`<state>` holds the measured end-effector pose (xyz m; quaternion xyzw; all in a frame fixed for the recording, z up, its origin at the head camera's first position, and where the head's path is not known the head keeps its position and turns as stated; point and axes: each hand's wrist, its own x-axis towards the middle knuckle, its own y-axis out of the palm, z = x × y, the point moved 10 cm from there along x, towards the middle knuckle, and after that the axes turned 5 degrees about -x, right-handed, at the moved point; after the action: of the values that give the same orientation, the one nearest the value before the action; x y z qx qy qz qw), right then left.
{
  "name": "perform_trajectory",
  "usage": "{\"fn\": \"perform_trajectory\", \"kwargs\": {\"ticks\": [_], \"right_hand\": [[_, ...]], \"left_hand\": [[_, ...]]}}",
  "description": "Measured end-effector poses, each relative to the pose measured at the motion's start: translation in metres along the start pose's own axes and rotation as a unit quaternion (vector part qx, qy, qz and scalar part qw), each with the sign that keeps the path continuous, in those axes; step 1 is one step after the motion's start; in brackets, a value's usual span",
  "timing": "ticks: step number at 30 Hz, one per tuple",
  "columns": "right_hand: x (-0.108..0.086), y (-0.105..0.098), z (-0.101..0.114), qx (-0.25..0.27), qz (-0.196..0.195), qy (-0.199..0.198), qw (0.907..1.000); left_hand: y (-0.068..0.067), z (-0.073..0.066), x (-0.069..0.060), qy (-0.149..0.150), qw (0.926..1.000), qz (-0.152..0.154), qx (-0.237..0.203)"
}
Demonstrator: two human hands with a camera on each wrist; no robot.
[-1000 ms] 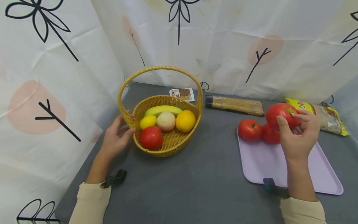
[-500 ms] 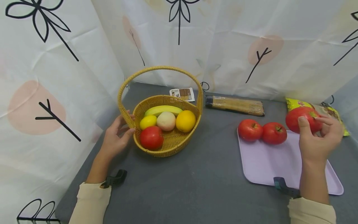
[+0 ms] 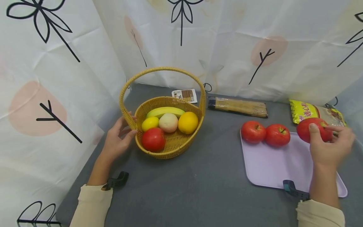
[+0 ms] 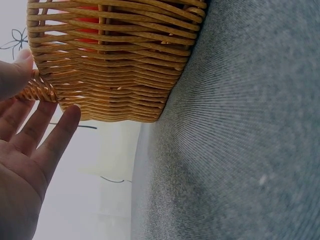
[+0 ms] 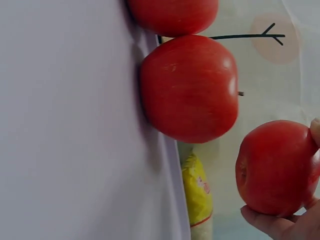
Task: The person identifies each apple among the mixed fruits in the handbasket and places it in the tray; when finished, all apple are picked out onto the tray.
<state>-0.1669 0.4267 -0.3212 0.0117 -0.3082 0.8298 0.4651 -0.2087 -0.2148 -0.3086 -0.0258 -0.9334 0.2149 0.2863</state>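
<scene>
My left hand [image 3: 119, 135] holds the wicker basket [image 3: 181, 145] at the foot of its tall handle, thumb in front and fingers behind; the left wrist view shows this hand [image 4: 35, 145] beside the woven wall [image 4: 120, 65]. In the basket lie a banana [image 3: 163, 111], a lemon [image 3: 149, 124], a pale round fruit [image 3: 168, 123], an orange [image 3: 188, 122] and a red fruit [image 3: 153, 139]. My right hand [image 3: 331, 148] grips a red apple [image 3: 309, 130] above the lilac tray [image 3: 275, 167]'s far right part. Two more apples, a left one [image 3: 253, 131] and a right one [image 3: 277, 135], sit at the tray's far edge.
Behind the tray lies a yellow food bag [image 3: 304, 111]. A long pack of sticks or noodles [image 3: 238, 106] and a small flat packet [image 3: 185, 95] lie along the back of the grey table [image 3: 198, 189]. A patterned white cloth [image 3: 227, 47] hangs behind and at the left.
My right hand has carried its apple rightward and lower, away from the two apples on the tray, uncovering the right one. My left hand and the basket stay where they were.
</scene>
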Motion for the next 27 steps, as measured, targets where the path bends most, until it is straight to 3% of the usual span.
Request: {"fn": "perform_trajectory", "kwargs": {"ticks": [8,13,19,20,26,27], "right_hand": [[0.003,0.017,-0.017,-0.052,0.034,0.008,0.998],[0.002,0.022,-0.024,-0.059,0.063,0.04,0.9955],[0.0,0.03,-0.035,-0.078,0.111,0.089,0.9866],[0.0,0.031,-0.037,-0.083,0.119,0.095,0.9848],[0.002,0.035,-0.043,-0.106,0.153,0.101,0.9773],[0.002,0.036,-0.044,-0.109,0.158,0.101,0.9761]], "left_hand": [[0.0,0.002,-0.001,0.001,1.0,0.0,-0.001],[0.0,0.001,0.0,0.001,1.0,0.0,-0.005],[0.0,0.003,-0.001,-0.005,1.0,-0.001,0.0],[0.0,0.008,-0.002,-0.006,1.0,-0.001,0.0],[0.0,0.007,-0.001,-0.003,1.0,0.0,-0.003],[0.0,0.002,0.0,-0.002,1.0,0.0,-0.002]]}}
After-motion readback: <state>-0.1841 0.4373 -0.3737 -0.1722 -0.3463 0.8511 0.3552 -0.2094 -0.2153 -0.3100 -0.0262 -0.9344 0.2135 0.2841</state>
